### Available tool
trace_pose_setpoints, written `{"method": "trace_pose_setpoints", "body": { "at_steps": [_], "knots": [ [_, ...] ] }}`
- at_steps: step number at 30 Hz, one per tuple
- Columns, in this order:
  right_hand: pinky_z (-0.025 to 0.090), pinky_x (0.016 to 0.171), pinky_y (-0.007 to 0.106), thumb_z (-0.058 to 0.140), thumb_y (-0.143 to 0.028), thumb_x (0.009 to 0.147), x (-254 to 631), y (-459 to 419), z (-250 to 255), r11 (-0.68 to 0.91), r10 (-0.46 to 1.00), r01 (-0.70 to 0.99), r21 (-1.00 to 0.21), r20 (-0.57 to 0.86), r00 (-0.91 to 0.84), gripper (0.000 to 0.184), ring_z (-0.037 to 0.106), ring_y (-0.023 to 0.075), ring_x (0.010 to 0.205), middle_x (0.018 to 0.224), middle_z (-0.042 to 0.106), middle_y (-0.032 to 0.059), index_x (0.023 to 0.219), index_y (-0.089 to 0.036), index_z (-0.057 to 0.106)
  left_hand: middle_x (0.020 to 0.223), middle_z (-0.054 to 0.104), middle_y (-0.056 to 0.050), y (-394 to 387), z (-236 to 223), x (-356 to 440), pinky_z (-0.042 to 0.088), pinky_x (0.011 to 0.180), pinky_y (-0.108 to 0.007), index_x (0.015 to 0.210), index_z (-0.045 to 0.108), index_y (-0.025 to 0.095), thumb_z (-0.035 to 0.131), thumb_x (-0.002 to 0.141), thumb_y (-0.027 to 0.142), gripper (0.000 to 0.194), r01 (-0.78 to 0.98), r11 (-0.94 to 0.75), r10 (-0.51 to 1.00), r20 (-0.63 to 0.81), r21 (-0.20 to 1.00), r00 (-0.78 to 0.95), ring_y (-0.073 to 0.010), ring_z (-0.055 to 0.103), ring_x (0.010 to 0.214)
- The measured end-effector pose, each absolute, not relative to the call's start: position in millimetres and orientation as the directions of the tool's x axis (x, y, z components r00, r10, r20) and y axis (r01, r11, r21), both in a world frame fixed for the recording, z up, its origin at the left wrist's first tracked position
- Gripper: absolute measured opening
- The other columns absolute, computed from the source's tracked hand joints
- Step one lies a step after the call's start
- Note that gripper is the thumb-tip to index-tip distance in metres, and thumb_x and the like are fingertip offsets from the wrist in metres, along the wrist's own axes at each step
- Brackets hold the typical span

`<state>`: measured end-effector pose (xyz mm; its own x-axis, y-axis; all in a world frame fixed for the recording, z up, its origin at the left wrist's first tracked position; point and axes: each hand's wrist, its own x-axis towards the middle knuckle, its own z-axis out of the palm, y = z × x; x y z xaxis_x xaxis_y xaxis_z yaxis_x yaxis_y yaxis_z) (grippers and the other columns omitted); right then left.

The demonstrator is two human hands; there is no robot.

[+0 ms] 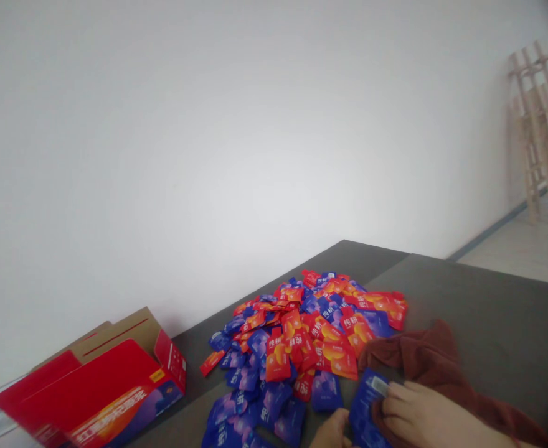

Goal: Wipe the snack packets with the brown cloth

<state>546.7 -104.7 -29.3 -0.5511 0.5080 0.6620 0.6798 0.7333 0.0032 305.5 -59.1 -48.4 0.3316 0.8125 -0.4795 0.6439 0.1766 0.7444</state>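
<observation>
Wall: plain white, behind the dark table (498, 323).
Box: red carton (101, 386), open, at the table's left.
Pile: red and blue sachets (297, 348), heaped beyond the left hand, between the carton and brown cloth (423, 354).
Blue sachet: the handled one (363, 403), between both hands at the near edge of the view; long axis points roughly away from the person.
Left hand: (330, 430) curled, fingertips at the sachet's left edge; whether they pinch it cannot be told.
Right hand: (426, 418) closed on a cloth fold against the sachet's right side. Both hands are about equally near.
</observation>
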Motion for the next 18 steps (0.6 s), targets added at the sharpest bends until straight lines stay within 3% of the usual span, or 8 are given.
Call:
{"method": "trace_pose_setpoints", "body": {
  "at_steps": [3,10,15,18],
  "knots": [
    [0.05,0.094,0.039,0.054,-0.012,0.077,544,-95,-10,0.691,0.461,0.72,0.058,0.732,-0.501,0.041,0.07,0.0235,0.101,0.114,0.078,0.0024,0.114,-0.021,0.07,0.058,0.05,0.01,-62,-47,308,0.03,0.057,-0.023,0.123,0.068,0.015,0.059,0.061,0.011,0.062,0.622,0.133,0.824,-0.435,0.772,0.363,-0.0094,0.042,0.051],
    [0.053,0.088,0.037,0.056,-0.021,0.084,506,-94,-29,0.724,0.463,0.686,0.068,0.689,-0.557,0.035,0.069,0.0242,0.096,0.11,0.078,0.0059,0.115,-0.019,0.071,0.057,0.045,0.01,-65,-50,306,0.033,0.057,-0.024,0.122,0.07,0.02,0.064,0.067,0.014,0.056,0.639,0.088,0.839,-0.403,0.764,0.366,-0.0107,0.04,0.051],
    [0.056,0.091,0.042,0.057,-0.018,0.076,541,-86,-41,0.621,0.545,0.784,0.016,0.71,-0.446,0.041,0.07,0.0282,0.101,0.112,0.078,0.0096,0.114,-0.016,0.073,0.062,0.05,0.008,-64,-54,306,0.035,0.062,-0.024,0.124,0.069,0.017,0.062,0.065,0.015,0.06,0.624,0.088,0.853,-0.381,0.777,0.355,-0.0099,0.042,0.054],
    [0.059,0.086,0.044,0.054,-0.016,0.076,565,-84,-32,0.552,0.571,0.833,0.046,0.707,-0.417,0.039,0.071,0.0305,0.1,0.11,0.079,0.0114,0.109,-0.015,0.073,0.061,0.052,0.008,-63,-53,306,0.037,0.061,-0.023,0.124,0.069,0.016,0.061,0.063,0.018,0.062,0.605,0.107,0.836,-0.4,0.789,0.375,-0.0104,0.047,0.054]
  ]
}}
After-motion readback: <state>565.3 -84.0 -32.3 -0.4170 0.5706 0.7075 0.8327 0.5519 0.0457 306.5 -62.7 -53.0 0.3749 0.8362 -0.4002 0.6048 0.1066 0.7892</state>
